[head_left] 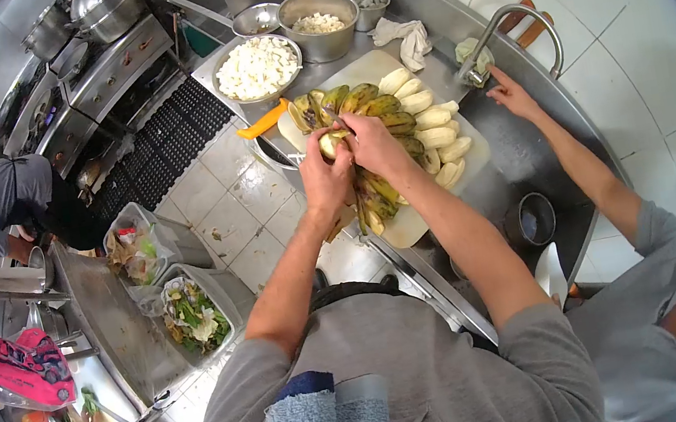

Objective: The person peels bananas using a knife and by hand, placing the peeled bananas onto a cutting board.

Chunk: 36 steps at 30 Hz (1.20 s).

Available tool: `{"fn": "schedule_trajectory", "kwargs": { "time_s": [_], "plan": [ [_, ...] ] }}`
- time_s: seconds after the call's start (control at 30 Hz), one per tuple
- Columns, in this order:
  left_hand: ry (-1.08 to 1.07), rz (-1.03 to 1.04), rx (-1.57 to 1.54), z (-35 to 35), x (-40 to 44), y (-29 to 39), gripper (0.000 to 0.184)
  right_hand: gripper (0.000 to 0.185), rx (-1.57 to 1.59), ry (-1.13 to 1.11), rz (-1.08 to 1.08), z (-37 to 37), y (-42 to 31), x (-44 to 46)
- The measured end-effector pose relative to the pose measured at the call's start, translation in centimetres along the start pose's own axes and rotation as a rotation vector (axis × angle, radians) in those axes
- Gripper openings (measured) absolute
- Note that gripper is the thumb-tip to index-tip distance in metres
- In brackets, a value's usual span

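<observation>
My left hand [327, 175] is closed around a partly peeled plantain [334, 144], its pale flesh showing between my fingers. At its peel, the fingers of my right hand [375, 148] are pinched, close against my left. Below both hands is a white cutting board [402, 233]. Green-yellow plantain skins [376, 191], perhaps with some whole plantains among them, are heaped on it. Peeled plantains [436, 137] lie in a row along the board's right side. A yellow-orange, handle-like thing [263, 120] juts past the board's left edge.
Beyond the board stand a bowl of white cubes [258, 66] and a metal pot [318, 20]. A co-worker's hand [512, 93] reaches near the faucet [543, 24] at right. Waste bins [235, 285] stand on the left floor. Another person [10, 205] bends at far left.
</observation>
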<state>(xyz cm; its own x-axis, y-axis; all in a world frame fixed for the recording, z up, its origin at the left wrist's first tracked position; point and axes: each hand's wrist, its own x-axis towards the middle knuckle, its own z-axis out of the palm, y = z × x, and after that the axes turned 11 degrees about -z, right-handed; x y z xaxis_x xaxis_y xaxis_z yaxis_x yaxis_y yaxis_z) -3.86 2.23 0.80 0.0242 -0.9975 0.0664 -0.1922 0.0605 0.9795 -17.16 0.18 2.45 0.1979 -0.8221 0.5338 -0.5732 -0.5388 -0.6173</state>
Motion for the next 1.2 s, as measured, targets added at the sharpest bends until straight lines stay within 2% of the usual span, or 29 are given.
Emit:
{"fn": "schedule_trajectory", "kwargs": {
  "time_s": [0.23, 0.33, 0.47, 0.63, 0.73, 0.97, 1.03, 1.2],
  "plan": [
    [-0.070, -0.032, -0.014, -1.3, 0.6, -2.2, 0.033, 0.020, -0.008, -0.188, 0.217, 0.0, 0.6, 1.5],
    [-0.136, -0.068, -0.080, -1.9, 0.7, -2.5, 0.035, 0.021, -0.034, -0.244, 0.156, -0.3, 0.9, 1.8],
    [-0.166, -0.087, -0.200, -2.0, 0.9, -3.7, 0.035, 0.021, -0.084, -0.195, 0.176, 0.7, 0.7, 1.6],
    [-0.173, -0.076, -0.188, -2.5, 1.0, -3.0, 0.035, 0.021, -0.188, -0.184, 0.154, 1.2, 0.8, 1.6],
    [-0.212, -0.089, -0.219, -2.5, 1.4, -3.8, 0.036, 0.020, -0.141, -0.263, 0.282, 0.2, -0.4, 2.3],
    [-0.176, -0.056, -0.234, -2.6, 1.9, -4.5, 0.035, 0.022, -0.156, -0.288, 0.249, 0.7, 1.0, 2.7],
    [-0.235, -0.091, -0.263, -2.9, 2.0, -4.1, 0.034, 0.024, -0.160, -0.293, 0.223, 0.7, 1.6, 2.5],
    [-0.246, -0.087, -0.280, -3.6, 0.7, -4.3, 0.031, 0.031, -0.199, -0.359, 0.307, 0.5, 2.3, 3.5]
  ]
}}
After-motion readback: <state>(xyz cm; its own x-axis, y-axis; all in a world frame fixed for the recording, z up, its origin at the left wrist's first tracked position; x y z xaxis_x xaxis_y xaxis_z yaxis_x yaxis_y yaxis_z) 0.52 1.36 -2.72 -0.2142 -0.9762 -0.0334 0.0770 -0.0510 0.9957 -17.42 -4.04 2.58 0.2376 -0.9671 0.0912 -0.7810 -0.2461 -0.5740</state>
